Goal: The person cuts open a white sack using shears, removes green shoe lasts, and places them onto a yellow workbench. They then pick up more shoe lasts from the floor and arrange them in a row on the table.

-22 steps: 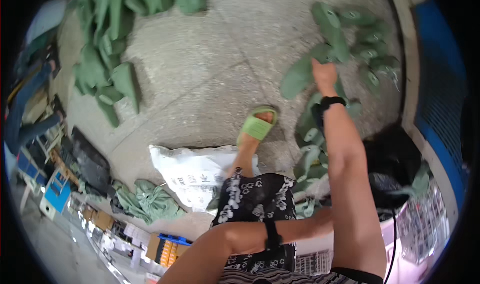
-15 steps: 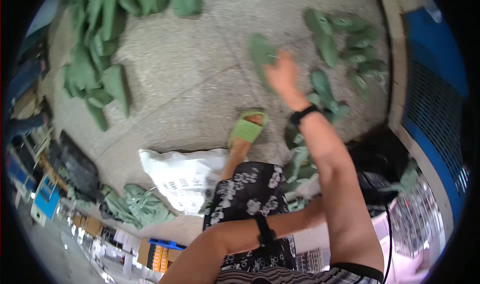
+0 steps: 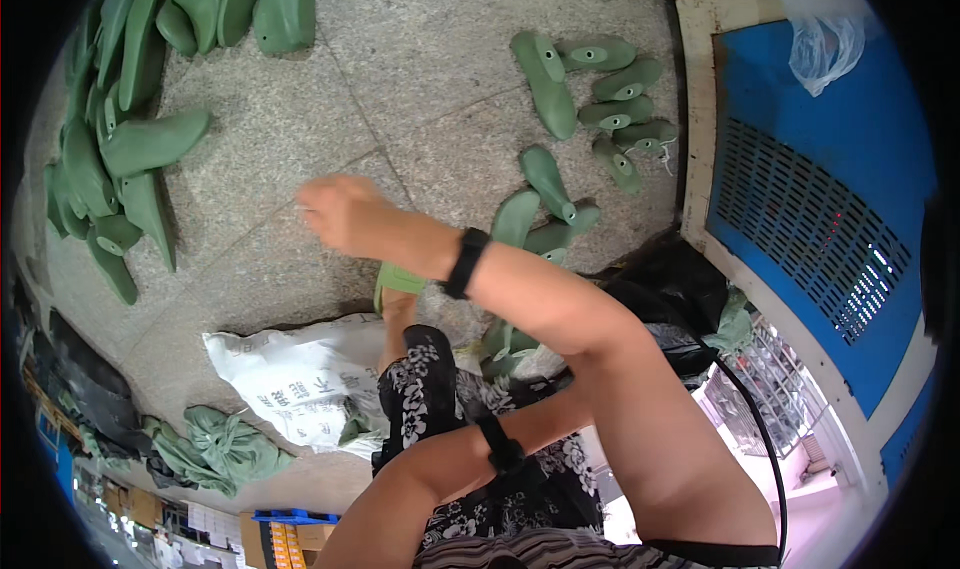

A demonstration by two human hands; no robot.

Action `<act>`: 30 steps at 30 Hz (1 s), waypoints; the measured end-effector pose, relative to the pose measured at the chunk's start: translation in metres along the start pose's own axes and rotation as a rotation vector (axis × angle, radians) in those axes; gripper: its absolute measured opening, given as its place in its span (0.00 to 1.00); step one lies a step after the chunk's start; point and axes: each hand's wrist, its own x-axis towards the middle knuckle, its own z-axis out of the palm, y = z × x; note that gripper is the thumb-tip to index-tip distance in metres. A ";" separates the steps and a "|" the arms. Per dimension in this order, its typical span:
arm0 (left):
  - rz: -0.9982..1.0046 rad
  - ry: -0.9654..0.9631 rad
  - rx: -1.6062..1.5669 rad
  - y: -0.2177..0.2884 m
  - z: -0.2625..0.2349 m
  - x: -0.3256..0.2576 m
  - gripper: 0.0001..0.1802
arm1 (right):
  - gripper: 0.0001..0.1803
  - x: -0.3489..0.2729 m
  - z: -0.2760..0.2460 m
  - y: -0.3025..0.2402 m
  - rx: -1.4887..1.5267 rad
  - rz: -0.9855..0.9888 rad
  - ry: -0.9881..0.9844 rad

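Nearest, the left hand is hidden behind the patterned black-and-white shorts (image 3: 440, 409), so its grip cannot be told. Beside the knee lies a white woven sack (image 3: 290, 379). Farther out, the right hand (image 3: 340, 214) reaches leftward over the grey stone floor (image 3: 420, 79), fingers loosely curled and holding nothing visible. Green plastic shoe lasts (image 3: 120, 149) lie heaped beyond it at left, with more scattered at right.

Even, soft daylight is filling the scene, casting only faint shadows. The right hand (image 3: 345, 214) is smearing with motion blur, and the fisheye rim is bending edges and darkening to black.
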 end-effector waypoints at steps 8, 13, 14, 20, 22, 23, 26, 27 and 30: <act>0.115 -0.290 0.609 -0.034 0.128 0.062 0.15 | 0.09 -0.131 -0.118 0.071 -0.251 0.518 -0.337; -0.200 -0.359 1.072 -0.024 0.102 0.107 0.09 | 0.11 -0.161 -0.156 0.129 -0.251 0.608 -0.397; -0.135 -0.347 1.100 -0.028 0.104 0.120 0.07 | 0.10 -0.173 -0.161 0.149 -0.305 0.615 -0.319; -0.215 -0.085 1.047 -0.089 0.113 0.111 0.11 | 0.10 -0.205 -0.188 0.121 -0.114 0.351 -0.210; -0.383 0.013 1.065 -0.097 0.133 0.106 0.14 | 0.10 -0.222 -0.220 0.114 0.066 0.481 -0.135; -0.380 0.011 1.080 -0.093 0.145 0.113 0.14 | 0.10 -0.234 -0.239 0.116 0.068 0.471 -0.123; -0.490 -0.328 1.129 -0.045 0.197 0.152 0.15 | 0.11 -0.263 -0.280 0.126 -0.087 0.658 -0.229; -0.441 -0.310 1.138 -0.032 0.207 0.159 0.15 | 0.11 -0.265 -0.286 0.127 -0.073 0.678 -0.227; -0.304 -0.255 1.103 0.006 0.205 0.177 0.15 | 0.12 -0.264 -0.297 0.133 -0.040 0.730 -0.209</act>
